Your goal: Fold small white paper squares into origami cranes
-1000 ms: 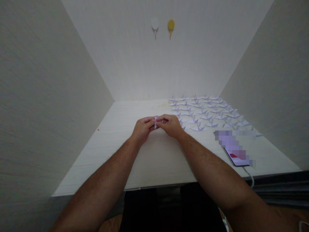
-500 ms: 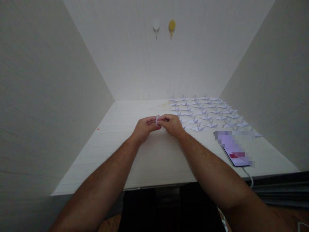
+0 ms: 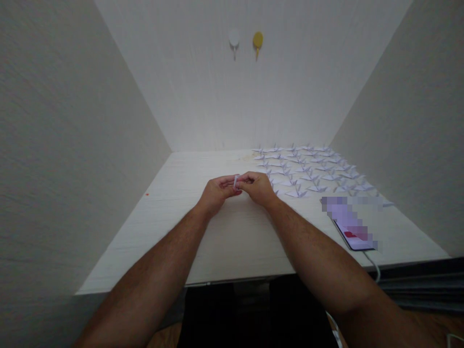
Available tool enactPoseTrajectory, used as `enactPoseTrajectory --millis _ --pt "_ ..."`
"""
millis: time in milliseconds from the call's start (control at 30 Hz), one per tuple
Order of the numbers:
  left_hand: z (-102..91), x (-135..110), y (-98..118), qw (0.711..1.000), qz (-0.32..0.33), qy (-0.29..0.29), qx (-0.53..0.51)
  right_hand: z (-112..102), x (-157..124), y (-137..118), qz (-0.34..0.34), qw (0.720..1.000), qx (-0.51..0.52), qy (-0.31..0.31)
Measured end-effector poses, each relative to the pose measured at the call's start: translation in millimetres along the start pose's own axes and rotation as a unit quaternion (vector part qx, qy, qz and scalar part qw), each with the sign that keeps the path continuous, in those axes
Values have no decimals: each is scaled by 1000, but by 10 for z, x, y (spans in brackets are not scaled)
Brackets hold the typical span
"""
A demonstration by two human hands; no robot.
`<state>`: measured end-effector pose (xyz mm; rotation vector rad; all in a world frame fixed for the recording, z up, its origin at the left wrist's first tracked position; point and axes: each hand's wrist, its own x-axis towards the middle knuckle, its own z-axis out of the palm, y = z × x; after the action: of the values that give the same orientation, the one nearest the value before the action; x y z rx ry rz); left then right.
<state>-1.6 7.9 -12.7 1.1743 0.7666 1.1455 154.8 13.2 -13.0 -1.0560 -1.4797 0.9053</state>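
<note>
Between my fingertips, just above the white table point(image 3: 174, 208), is a small folded piece of white paper point(image 3: 235, 181). My left hand point(image 3: 217, 191) pinches it from the left, and my right hand point(image 3: 255, 185) grips it from the right with thumb and fingers. Most of the paper is hidden by the fingers, so its full shape cannot be made out. Right of my hands, several white paper cranes point(image 3: 314, 187) stand in rows on the table.
A phone point(image 3: 350, 227) with a lit, partly blurred screen lies at the table's right, a white cable point(image 3: 375, 268) running off the front edge. Pale panels enclose the left, right and back. A white hook point(image 3: 234, 38) and a yellow hook point(image 3: 257, 40) are on the back wall.
My hands stay in nearly the same place, both holding the paper. Only a slight shift of the fingers and of the view shows.
</note>
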Motion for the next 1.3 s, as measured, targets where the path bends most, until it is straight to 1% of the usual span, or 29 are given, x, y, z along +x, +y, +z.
enactPoseTrajectory --millis 200,433,567,733,900,1133,1300 --pt "-21 2 -17 1000 -2 -3 -2 -8 3 -1 -9 1000 -18 -1" --pt "-9 0 -28 1000 -5 7 -6 -11 -4 -14 -4 999 -32 0" --pt "-18 3 -34 1000 -4 0 -6 -10 -5 -16 -7 1000 -27 1" --pt "-21 7 -29 1000 -7 -2 -5 -10 -16 -44 -12 999 -53 7" --pt "-6 5 -25 1000 -5 2 -3 -7 -14 -35 -3 999 -45 1" --pt "-15 1 -19 1000 -6 -5 -6 -10 -17 -41 -11 999 -42 3" --pt "-32 19 -39 1000 -6 2 -8 -10 -19 -51 -20 998 -58 4"
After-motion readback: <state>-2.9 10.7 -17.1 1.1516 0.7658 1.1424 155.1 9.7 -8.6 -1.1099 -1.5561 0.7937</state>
